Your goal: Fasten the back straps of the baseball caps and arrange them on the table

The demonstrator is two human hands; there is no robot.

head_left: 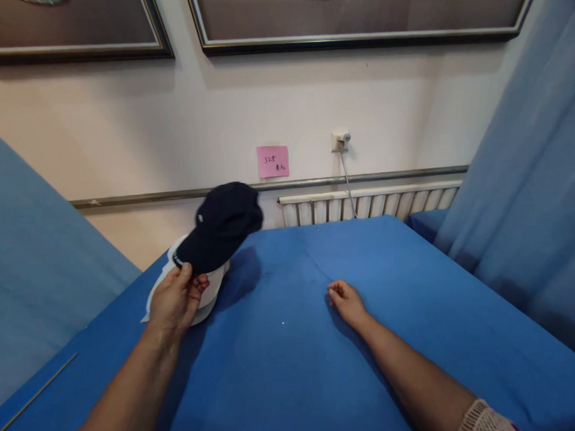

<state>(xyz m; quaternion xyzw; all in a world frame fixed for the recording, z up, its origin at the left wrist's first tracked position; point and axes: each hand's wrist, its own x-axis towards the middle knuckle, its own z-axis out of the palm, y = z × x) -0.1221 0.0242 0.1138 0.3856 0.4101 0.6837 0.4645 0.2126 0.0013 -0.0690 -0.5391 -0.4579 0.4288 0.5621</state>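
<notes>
My left hand pinches a dark navy baseball cap by the brim, thumb on top. The cap is raised and tilted, its crown pointing to the far right; small light lettering runs along the brim edge. Under and behind it lie white caps on the blue-covered table, partly hidden by my left hand and the navy cap; I cannot tell how many. Over the middle of the table hovers my right hand, fingers curled together with nothing visible in them. A thin dark line on the cover runs toward its fingertips.
A thin stick lies along the left edge. Blue curtains hang at the left and right. Behind the table are a white radiator, a metal pipe, a plugged-in socket and a pink note.
</notes>
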